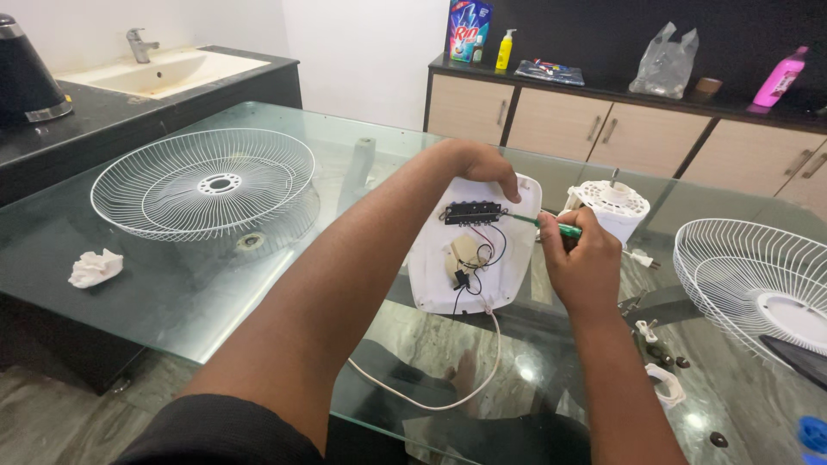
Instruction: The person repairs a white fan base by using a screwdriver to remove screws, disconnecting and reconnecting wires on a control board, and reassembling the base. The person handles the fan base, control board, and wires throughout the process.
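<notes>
Lying near the middle of the glass table point(172, 301), the white fan base cover point(431, 275) is steadied at its far edge by the left hand point(487, 164), fingers curled over the rim. A green-handled screwdriver point(551, 226) is gripped in the right hand point(581, 267), its shaft pointing left toward the black switch block point(471, 212).

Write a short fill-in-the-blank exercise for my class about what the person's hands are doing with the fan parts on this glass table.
1. The right hand holds a ____ screwdriver.
2. The left hand steadies the white fan base cover at its ____ edge.
3. The wire fan guard lies on the ____ table.

Missing words: green; top; glass
</notes>
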